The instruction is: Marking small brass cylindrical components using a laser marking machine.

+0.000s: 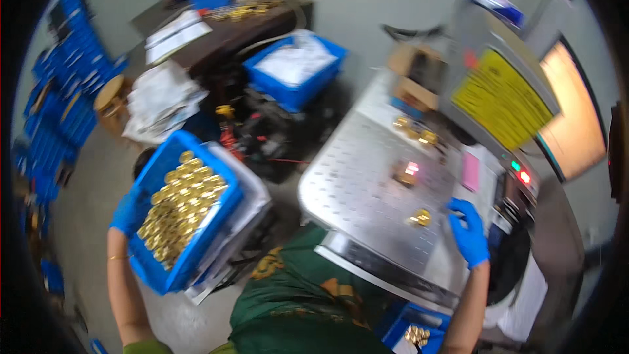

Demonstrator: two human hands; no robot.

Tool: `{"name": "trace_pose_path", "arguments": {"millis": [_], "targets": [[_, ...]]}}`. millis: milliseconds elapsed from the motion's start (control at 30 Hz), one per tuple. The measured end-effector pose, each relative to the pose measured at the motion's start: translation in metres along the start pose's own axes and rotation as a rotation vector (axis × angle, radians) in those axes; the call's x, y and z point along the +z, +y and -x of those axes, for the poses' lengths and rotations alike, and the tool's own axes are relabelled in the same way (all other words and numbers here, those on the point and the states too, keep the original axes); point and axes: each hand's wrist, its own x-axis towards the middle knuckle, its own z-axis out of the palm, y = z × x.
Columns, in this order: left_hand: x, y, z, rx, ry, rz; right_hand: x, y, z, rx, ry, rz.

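Note:
My left hand (122, 215), in a blue glove, is at the left side of a blue plastic bin (228, 191). Glove and bin blur together, so its fingers cannot be made out. Many shiny gold-coloured round metal parts (180, 206) fill the bin. My right hand (469, 236), also gloved in blue, hovers at the right side of a perforated metal worktable (354, 177). Its thumb and fingers are apart and hold nothing visible. Just left of its fingertips lies a gold part (421, 217). Farther back, another part (405, 176) sits under a reddish light.
More gold parts (427, 137) lie near an open cardboard box (414, 78). A grey machine housing (508, 46) with a yellow sheet overhangs the back right. Below the table's front edge, a blue bin (393, 337) holds gold parts. Another blue bin (295, 95) contains white material.

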Motion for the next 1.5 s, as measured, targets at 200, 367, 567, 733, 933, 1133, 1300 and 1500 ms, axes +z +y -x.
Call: {"name": "trace_pose_path", "arguments": {"millis": [200, 367, 567, 733, 933, 1133, 1300, 1500], "targets": [[-0.011, 0.155, -0.031, 0.588, 0.019, 0.395, 0.015, -0.012, 0.004, -0.233, -0.147, 0.265], [0.002, 0.282, -0.025, 0.838, -0.080, 0.472, 0.043, -0.022, 0.001, -0.291, -0.053, 0.393], [0.034, 0.371, -0.006, 1.138, -0.190, 0.499, 0.050, -0.010, 0.001, -0.198, -0.107, 0.311], [0.058, 0.397, -0.001, 1.165, -0.338, 0.633, 0.037, 0.007, -0.005, -0.228, -0.112, 0.169], [0.077, 0.410, -0.007, 1.121, -0.366, 0.652, 0.023, 0.000, -0.033, 0.154, -0.108, -0.447], [0.095, 0.431, -0.015, 1.084, -0.415, 0.600, 0.031, -0.009, -0.055, 0.351, -0.028, -0.510], [0.110, 0.445, -0.022, 1.135, -0.299, 0.573, 0.037, -0.011, -0.065, 0.370, -0.013, -0.535], [0.123, 0.455, -0.027, 1.160, -0.288, 0.564, 0.039, -0.014, -0.072, 0.383, 0.038, -0.473]]}}
